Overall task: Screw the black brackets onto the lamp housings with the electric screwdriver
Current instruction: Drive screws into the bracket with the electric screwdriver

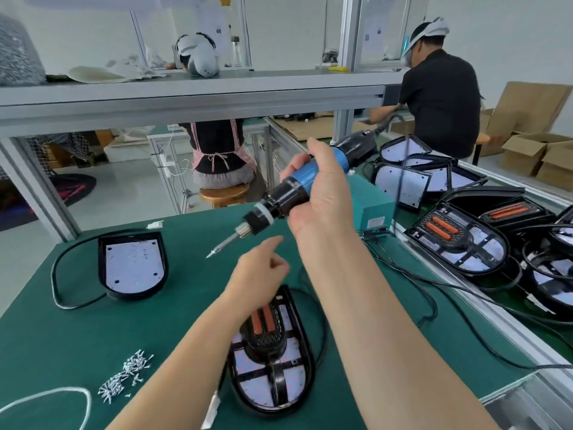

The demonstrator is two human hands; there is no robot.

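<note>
Step in hand, by the look of it: getting a screw onto the bit and down into the black bracket point(265, 339) seated on the near lamp housing point(273, 383), low on the green counter point(62, 336) under the left forearm. Best done by bringing the electric screwdriver point(305, 176) upright first — at present tilted, bit point(221, 245) aimed down and left, well above the counter and touching nothing. Seat the tip square in the screw head, keep the bracket from shifting on the housing, press lightly, release on bottoming out. Mind the black cable looped round the housing.

Right hand point(322, 193): fingers wrapped round the blue and black barrel in a full grip. Left hand point(260, 274): hovering just above the bracket's far end, index finger stretched toward the bit, the other fingers curled into the palm — whether pinching a screw, cannot tell. Loose screws point(127, 377) heaped near the left edge, within reach. Second housing point(133, 265) farther left, no bracket on it yet; bracketed ones point(459, 240) stacked at the right.
</note>
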